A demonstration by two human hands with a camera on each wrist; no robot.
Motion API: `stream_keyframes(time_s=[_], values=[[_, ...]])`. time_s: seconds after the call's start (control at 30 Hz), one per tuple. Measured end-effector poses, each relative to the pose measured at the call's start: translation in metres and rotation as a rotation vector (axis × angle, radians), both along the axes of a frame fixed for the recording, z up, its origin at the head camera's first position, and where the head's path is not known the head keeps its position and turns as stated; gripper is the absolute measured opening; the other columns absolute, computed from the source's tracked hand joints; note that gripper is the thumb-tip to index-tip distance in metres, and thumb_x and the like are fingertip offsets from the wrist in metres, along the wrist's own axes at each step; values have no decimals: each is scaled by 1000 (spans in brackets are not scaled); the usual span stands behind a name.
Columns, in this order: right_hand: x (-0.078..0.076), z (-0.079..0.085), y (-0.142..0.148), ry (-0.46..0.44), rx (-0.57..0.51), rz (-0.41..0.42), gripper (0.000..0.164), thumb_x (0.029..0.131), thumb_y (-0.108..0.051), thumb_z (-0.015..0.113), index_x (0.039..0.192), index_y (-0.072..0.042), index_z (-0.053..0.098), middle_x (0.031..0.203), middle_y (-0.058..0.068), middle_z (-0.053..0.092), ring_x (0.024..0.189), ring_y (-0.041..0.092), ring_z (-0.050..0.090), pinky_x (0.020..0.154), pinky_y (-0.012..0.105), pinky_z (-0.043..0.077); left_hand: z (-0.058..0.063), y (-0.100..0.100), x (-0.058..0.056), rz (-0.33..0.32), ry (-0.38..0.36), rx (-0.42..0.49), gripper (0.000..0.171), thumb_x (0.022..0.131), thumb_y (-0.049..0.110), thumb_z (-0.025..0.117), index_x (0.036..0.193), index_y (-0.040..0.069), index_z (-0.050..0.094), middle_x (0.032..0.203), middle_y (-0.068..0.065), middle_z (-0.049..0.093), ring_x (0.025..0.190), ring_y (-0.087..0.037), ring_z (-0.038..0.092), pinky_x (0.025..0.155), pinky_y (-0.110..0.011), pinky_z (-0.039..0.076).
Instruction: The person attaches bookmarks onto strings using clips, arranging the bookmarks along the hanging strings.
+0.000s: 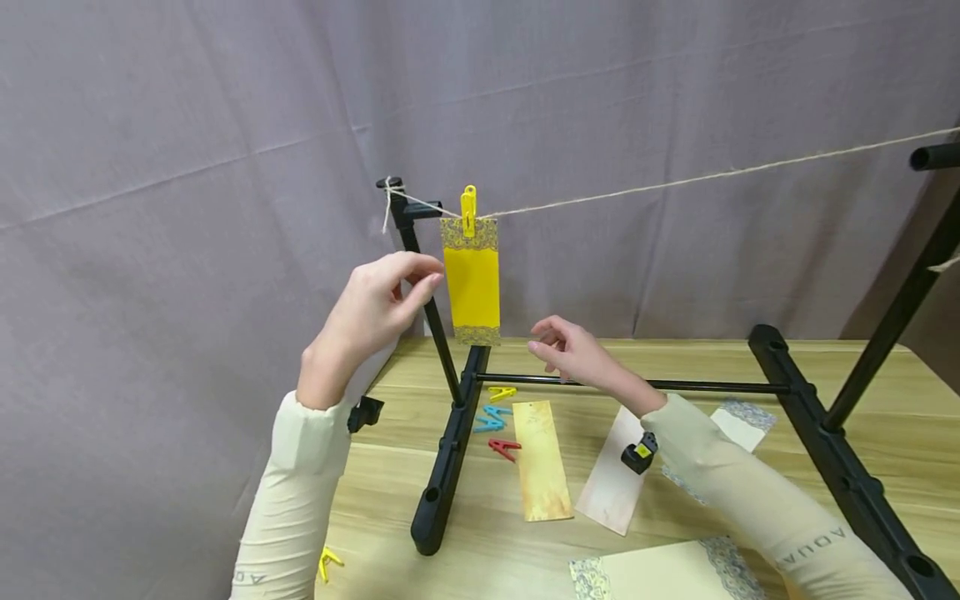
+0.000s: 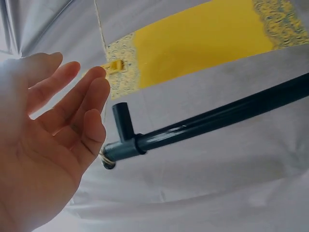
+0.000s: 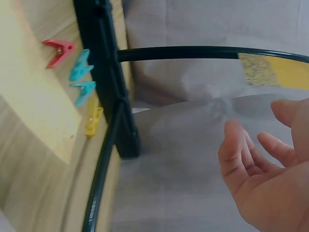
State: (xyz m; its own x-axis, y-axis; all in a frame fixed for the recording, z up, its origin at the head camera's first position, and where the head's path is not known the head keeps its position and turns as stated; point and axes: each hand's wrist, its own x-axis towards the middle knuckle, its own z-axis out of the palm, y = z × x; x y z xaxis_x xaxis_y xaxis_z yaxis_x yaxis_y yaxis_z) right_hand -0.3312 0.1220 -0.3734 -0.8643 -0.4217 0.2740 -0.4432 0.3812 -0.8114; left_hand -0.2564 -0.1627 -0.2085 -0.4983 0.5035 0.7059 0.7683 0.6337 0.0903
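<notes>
A yellow card (image 1: 472, 287) with patterned bands at both ends hangs from the string (image 1: 660, 187), held by a yellow clothespin (image 1: 468, 212). Just left of the card is my left hand (image 1: 367, 308), its fingers loosely bent and nothing between them. In the left wrist view the fingertips lie near the clothespin (image 2: 114, 66), seemingly apart from it. My right hand (image 1: 576, 354) hovers to the card's lower right, fingers relaxed and holding nothing. In the right wrist view the card's lower patterned end (image 3: 259, 70) shows beyond that hand.
A black frame (image 1: 450, 467) carries the string, with a low crossbar (image 1: 697, 386). On the table lie a yellow clothespin (image 1: 502, 394), blue clothespins (image 1: 491, 423), a red one (image 1: 505, 449), a tan card (image 1: 543, 462), a pale card (image 1: 613, 479) and a cream patterned card (image 1: 660, 573).
</notes>
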Motion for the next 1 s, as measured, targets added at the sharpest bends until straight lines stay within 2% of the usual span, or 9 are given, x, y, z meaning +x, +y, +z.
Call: stream_keyframes(time_s=[0.17,0.3,0.47,0.57,0.67,0.87,1.0], values=[[-6,-17,0,-51,78,14,41,98,-31,60,129,-6,52,104,17,64,70,17,58,57,38,55,-17,-12,2,38,-65,46,17,96,16,63,108,8,71,96,-2,72,70,-11,54,64,-28,48],[-11,-31,-1,-61,141,58,39,98,-26,60,129,-3,53,105,18,64,75,21,62,56,33,53,-34,-25,1,76,-106,114,17,96,17,64,109,10,71,94,0,73,68,-9,54,63,-28,47],[-16,-47,-3,5,217,97,37,97,-26,62,125,-1,56,103,17,68,88,26,67,65,32,55,-58,-38,1,125,-186,164,18,96,22,64,110,12,71,97,2,73,71,-9,56,65,-24,47],[-20,-55,-4,57,249,119,34,96,-24,63,119,0,58,99,16,69,86,22,65,71,32,53,-70,-43,2,155,-232,160,20,97,23,63,112,12,70,98,1,74,72,-10,57,66,-27,49],[-24,-62,-6,85,291,128,31,95,-23,64,116,0,59,99,16,70,84,19,64,72,32,52,-81,-50,2,192,-272,151,21,97,24,62,114,12,69,99,-1,73,74,-12,59,68,-33,51],[-25,-73,-9,27,351,129,34,96,-25,63,118,1,59,108,20,67,93,24,65,76,35,55,-105,-71,-1,305,-397,165,24,98,28,61,117,15,66,101,-3,73,85,-17,67,77,-38,54],[-24,-77,-11,-17,374,119,39,96,-27,63,121,2,58,111,21,66,98,28,64,78,38,55,-123,-84,-3,381,-443,162,25,98,28,61,118,14,66,101,-5,73,88,-21,69,80,-41,55]])
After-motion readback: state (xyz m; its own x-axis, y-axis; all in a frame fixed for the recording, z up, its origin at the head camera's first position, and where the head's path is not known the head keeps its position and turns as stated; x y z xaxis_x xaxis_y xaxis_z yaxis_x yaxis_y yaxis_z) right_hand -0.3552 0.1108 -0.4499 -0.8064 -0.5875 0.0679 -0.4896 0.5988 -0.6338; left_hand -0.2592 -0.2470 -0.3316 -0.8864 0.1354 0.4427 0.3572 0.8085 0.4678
